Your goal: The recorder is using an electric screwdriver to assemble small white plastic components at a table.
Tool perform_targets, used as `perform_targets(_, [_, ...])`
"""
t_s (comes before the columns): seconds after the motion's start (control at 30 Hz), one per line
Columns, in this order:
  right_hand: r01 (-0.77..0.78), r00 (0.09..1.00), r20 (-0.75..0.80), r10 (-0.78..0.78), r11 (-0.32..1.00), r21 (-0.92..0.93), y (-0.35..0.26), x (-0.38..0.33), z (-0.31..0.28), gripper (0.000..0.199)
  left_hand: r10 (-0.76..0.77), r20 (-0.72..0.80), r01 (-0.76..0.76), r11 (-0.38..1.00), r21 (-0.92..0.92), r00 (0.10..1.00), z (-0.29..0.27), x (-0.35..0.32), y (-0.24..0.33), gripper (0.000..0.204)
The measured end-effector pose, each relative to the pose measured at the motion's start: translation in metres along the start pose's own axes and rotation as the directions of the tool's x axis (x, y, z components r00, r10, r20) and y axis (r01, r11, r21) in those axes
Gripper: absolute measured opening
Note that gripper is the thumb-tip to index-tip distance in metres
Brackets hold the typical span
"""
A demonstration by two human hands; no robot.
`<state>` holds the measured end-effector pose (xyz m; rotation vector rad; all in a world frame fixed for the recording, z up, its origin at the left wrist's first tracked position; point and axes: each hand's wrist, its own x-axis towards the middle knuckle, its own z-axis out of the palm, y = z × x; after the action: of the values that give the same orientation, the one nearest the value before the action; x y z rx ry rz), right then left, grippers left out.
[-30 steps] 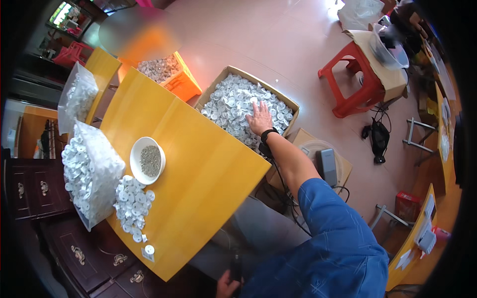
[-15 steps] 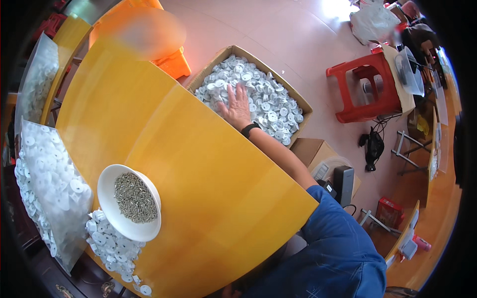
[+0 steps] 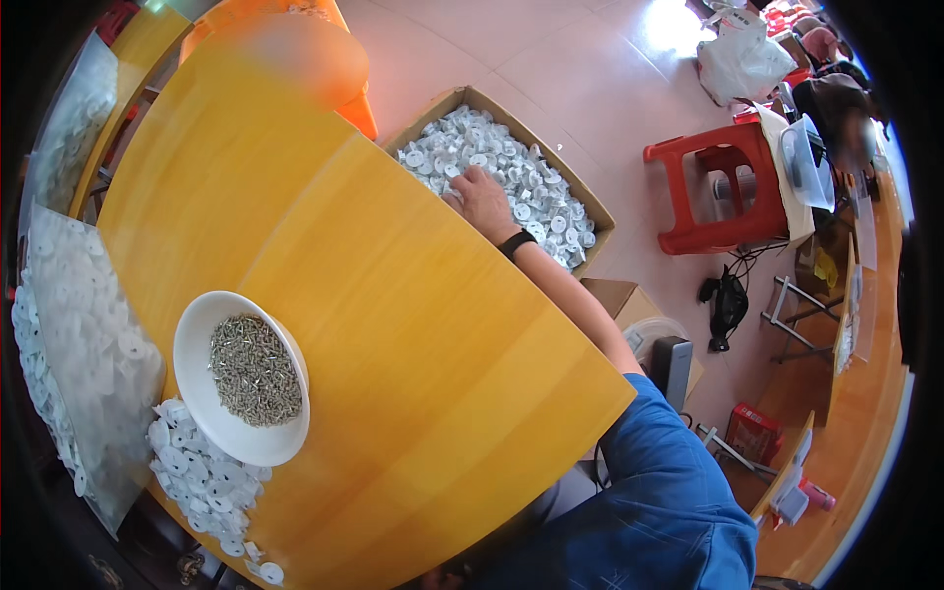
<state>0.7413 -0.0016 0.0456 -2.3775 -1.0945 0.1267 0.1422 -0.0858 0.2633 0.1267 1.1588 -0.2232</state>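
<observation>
My right hand (image 3: 484, 204), with a black band at its wrist, reaches past the far table edge into a cardboard box (image 3: 602, 218) of small round white plastic parts (image 3: 531, 182). Its fingers are curled down among the parts, and their tips are partly hidden. At the lower picture edge, a dim bit of what looks like my left hand (image 3: 442, 578) shows below the table; its fingers cannot be made out. On the yellow table (image 3: 393, 364) stands a white bowl (image 3: 187, 344) of small metal screws or pins (image 3: 254, 372). More white plastic parts (image 3: 202, 477) lie heaped beside it.
Large clear bags (image 3: 93, 344) of white parts lean along the table's left side. An orange plastic chair or stool (image 3: 354, 108) stands beyond the table. Across the floor are a red stool (image 3: 678, 197), a white plastic bag (image 3: 742, 64) and a black cable bundle (image 3: 728, 305).
My right hand's spread fingers have curled in among the parts, near the box's table side. The whole view has shifted slightly, so the bowl and bags appear further left and up.
</observation>
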Motion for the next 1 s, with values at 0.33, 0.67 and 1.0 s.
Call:
perform_targets(0.33, [-0.058,0.915,0.4,0.047,0.998,0.016,0.07,0.035,-0.018,0.026,-0.132,0.056,0.143,0.934,-0.327,0.99,0.008,0.034,0.0,0.028])
perform_targets(0.67, [-0.139,0.877,0.469,0.103,0.989,0.043,0.07,0.079,-0.031,0.029,-0.252,0.112,0.266,0.744,-0.613,0.961,0.019,0.051,-0.01,0.027])
perform_targets(1.0, [-0.158,0.908,0.386,0.166,0.986,-0.052,0.1,0.132,0.003,0.021,-0.325,0.212,0.348,0.449,-0.823,0.922,0.023,0.063,-0.006,0.026])
